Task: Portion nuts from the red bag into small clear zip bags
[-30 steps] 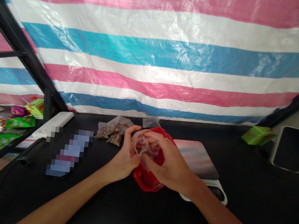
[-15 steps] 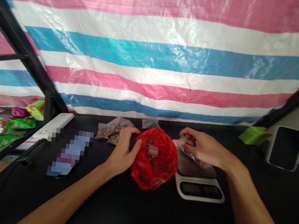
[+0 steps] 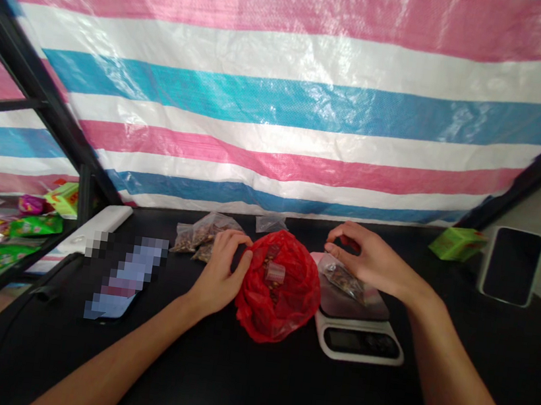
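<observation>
A red plastic bag (image 3: 279,290) with brown contents stands open on the black table (image 3: 227,383). My left hand (image 3: 219,272) grips its left edge, fingers curled on the plastic. To the right sits a white kitchen scale (image 3: 359,324). A small clear bag of brown bits (image 3: 344,280) lies on its platform. My right hand (image 3: 372,262) hovers just above that small bag, fingers loosely bent and apart, with its fingertips at the bag's top edge.
Several filled small clear bags (image 3: 201,233) and an empty one (image 3: 272,222) lie behind the red bag. A white box (image 3: 92,229) and a blurred flat item (image 3: 124,276) lie left. A green box (image 3: 457,244) and a phone (image 3: 511,264) stand right. Striped tarp backs the table.
My right hand carried the small clear bag from over the red bag to the scale platform and set it down. My left hand stayed on the red bag.
</observation>
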Action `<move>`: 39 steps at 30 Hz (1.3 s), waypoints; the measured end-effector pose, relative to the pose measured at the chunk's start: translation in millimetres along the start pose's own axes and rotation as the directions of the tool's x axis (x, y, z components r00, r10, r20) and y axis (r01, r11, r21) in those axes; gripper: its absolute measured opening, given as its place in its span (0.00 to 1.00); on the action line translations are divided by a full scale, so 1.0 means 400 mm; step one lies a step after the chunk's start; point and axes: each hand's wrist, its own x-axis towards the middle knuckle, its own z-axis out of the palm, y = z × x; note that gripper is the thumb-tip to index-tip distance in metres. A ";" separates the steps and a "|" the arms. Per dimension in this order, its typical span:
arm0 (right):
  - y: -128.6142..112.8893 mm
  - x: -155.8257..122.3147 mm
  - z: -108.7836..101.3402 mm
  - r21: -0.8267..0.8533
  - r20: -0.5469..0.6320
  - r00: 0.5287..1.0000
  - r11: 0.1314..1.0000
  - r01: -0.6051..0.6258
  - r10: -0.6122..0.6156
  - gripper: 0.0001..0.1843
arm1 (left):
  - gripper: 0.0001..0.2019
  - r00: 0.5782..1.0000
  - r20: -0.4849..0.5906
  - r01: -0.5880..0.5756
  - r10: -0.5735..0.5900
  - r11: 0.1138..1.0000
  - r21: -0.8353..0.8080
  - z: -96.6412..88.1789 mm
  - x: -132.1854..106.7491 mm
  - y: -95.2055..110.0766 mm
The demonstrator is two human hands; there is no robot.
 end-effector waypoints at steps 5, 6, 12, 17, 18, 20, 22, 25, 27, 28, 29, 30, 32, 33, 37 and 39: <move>-0.002 0.003 0.013 0.036 0.003 1.000 0.999 -0.004 0.004 0.13 | 0.06 1.000 -0.002 0.011 -0.011 1.000 0.016 -0.001 0.002 -0.006; -0.002 0.003 0.013 0.043 0.016 1.000 0.999 -0.004 0.004 0.12 | 0.07 1.000 -0.001 0.014 -0.014 1.000 0.017 -0.001 0.002 -0.006; 0.009 -0.001 0.002 0.064 0.103 0.995 0.998 -0.015 0.008 0.11 | 0.08 1.000 -0.004 0.030 -0.030 0.999 0.017 -0.005 0.005 -0.004; 0.004 0.001 -0.005 0.041 0.125 0.992 0.999 -0.009 0.003 0.17 | 0.08 0.999 -0.024 0.023 -0.022 0.999 0.023 -0.008 0.007 -0.003; 0.001 0.001 -0.004 0.041 0.130 0.992 0.999 -0.011 0.005 0.17 | 0.08 0.999 -0.026 0.021 -0.021 0.999 0.025 -0.009 0.007 -0.003; -0.005 0.002 -0.003 0.038 0.141 0.990 0.999 -0.019 0.014 0.17 | 0.08 1.000 -0.024 0.018 -0.018 1.000 0.023 -0.008 0.007 -0.003; -0.008 0.003 0.000 0.038 0.154 0.988 0.999 -0.032 0.026 0.16 | 0.08 1.000 -0.024 0.013 -0.012 1.000 0.018 -0.008 0.007 -0.003; -0.009 0.003 0.001 0.046 0.159 0.987 0.998 -0.043 0.035 0.16 | 0.08 0.999 -0.035 0.002 -0.002 1.000 0.022 -0.009 0.007 -0.003; -0.006 0.001 0.000 0.038 0.169 0.984 0.998 -0.059 0.052 0.15 | 0.08 0.998 -0.057 0.006 -0.004 0.999 0.035 -0.011 0.008 -0.003; -0.005 0.000 -0.001 0.026 0.180 0.981 0.997 -0.078 0.072 0.14 | 0.08 0.997 -0.072 0.013 -0.011 0.999 0.037 -0.011 0.009 -0.004; -0.003 -0.003 -0.002 0.013 0.196 0.975 0.994 -0.107 0.103 0.13 | 0.08 0.996 -0.089 0.023 -0.020 0.999 0.033 -0.012 0.010 -0.006; 0.000 -0.006 -0.004 0.000 0.210 0.967 0.989 -0.145 0.142 0.12 | 0.09 0.994 -0.103 0.034 -0.031 0.999 0.022 -0.013 0.011 -0.007; 0.005 -0.013 -0.007 -0.013 0.224 0.952 0.977 -0.212 0.210 0.14 | 0.09 0.991 -0.124 0.053 -0.054 0.999 -0.008 -0.015 0.014 -0.011; 0.008 -0.017 -0.008 -0.009 0.221 0.949 0.973 -0.231 0.227 0.18 | 0.10 0.989 -0.132 0.061 -0.062 0.998 -0.018 -0.016 0.015 -0.013; 0.017 -0.034 -0.009 0.037 0.249 0.947 0.975 -0.219 0.204 0.32 | 0.10 0.984 -0.159 0.072 -0.075 0.997 -0.024 -0.019 0.019 -0.016; 0.019 -0.040 -0.005 0.044 0.279 0.940 0.975 -0.218 0.198 0.37 | 0.10 0.984 -0.157 0.077 -0.081 0.997 -0.031 -0.018 0.019 -0.015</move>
